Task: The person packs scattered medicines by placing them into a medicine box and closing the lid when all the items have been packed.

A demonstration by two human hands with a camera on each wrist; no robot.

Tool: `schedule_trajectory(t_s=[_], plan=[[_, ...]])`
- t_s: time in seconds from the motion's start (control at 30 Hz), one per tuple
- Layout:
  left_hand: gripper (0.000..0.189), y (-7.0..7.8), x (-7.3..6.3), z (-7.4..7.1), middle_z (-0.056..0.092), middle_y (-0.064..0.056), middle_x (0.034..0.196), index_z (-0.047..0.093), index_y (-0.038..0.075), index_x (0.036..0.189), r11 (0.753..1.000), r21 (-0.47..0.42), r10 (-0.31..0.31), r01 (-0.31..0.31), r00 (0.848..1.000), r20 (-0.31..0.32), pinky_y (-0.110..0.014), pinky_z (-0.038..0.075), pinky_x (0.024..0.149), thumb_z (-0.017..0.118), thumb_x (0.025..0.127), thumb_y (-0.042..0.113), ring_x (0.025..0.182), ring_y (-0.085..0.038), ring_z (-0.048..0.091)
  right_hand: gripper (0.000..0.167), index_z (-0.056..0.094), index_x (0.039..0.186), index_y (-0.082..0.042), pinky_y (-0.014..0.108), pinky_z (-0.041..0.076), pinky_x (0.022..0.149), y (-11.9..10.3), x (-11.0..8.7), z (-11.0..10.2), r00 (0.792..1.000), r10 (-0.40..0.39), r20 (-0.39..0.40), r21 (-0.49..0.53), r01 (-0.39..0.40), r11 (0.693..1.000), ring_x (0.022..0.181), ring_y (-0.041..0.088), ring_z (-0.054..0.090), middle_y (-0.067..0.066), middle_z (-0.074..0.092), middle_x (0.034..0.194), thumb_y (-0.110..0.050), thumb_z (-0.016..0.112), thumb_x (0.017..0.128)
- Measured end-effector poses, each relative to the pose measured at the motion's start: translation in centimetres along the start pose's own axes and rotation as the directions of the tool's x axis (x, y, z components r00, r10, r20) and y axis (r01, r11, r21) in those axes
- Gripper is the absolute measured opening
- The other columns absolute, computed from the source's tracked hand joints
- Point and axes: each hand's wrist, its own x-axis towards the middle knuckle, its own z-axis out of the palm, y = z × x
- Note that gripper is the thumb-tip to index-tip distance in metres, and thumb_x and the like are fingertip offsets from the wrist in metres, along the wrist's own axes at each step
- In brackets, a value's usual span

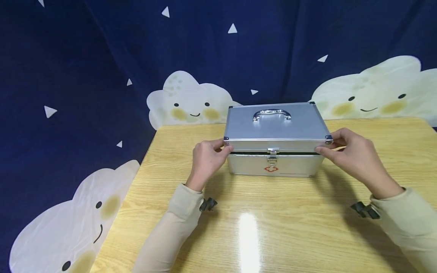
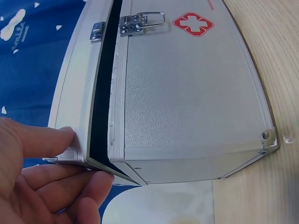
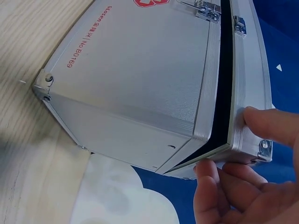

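A silver metal first-aid box (image 1: 252, 165) with a red cross outline stands on the wooden table. Its lid (image 1: 273, 129), topped by a chrome handle (image 1: 272, 112), is raised slightly at the front, leaving a dark gap. My left hand (image 1: 208, 159) pinches the lid's front left corner, thumb on the front face and fingers at the side and underneath, as the left wrist view shows. At the front right corner my right hand (image 1: 355, 151) pinches the lid in the same way. The front latch (image 2: 140, 23) hangs unhooked from the lid's catch (image 2: 97, 31). The box's inside is hidden.
The pale wooden table (image 1: 290, 227) extends in front of the box and to both sides. Behind it and on the left hangs a dark blue curtain (image 1: 205, 45) with white triangles and smiling clouds. Black wrist mounts (image 1: 365, 210) show by both sleeves.
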Motion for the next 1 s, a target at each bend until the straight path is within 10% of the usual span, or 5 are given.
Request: schedule_trajectory(t_s=[0.17,0.47,1.0], plan=[[0.024,0.2,0.3,0.0,0.072,-0.001,0.063,0.081,0.016,0.103,0.999,-0.018,0.029,-0.029,0.999,-0.016,-0.025,0.031,0.050,0.070,0.090,0.034,0.048,-0.010,0.043,0.048,0.063,0.111,-0.005,0.020,0.043,0.057,0.0,0.2,-0.2,0.999,-0.009,-0.031,0.010,0.009,1.000,0.074,-0.007,0.051,0.018,0.074,0.100,-0.044,0.076,0.084],[0.029,0.1,-0.4,0.0,0.079,-0.004,0.091,0.079,0.014,0.107,0.999,-0.046,-0.028,0.028,1.000,0.004,-0.026,0.039,0.055,0.069,0.091,0.036,0.061,-0.011,0.056,0.046,0.063,0.110,-0.003,0.023,0.044,0.057,0.1,-0.5,0.5,0.999,-0.016,-0.039,0.004,0.016,1.000,0.083,0.015,0.064,0.019,0.074,0.097,-0.040,0.076,0.085],[0.039,-0.5,-0.7,0.5,0.079,-0.009,0.090,0.075,0.013,0.117,0.995,-0.097,-0.041,0.040,0.999,-0.016,-0.029,0.056,0.065,0.074,0.086,0.036,0.075,-0.015,0.074,0.045,0.064,0.110,-0.005,0.021,0.045,0.058,0.3,-0.7,0.6,0.999,-0.028,-0.040,0.020,0.028,0.999,0.070,-0.015,0.050,0.018,0.075,0.096,-0.040,0.077,0.085]])
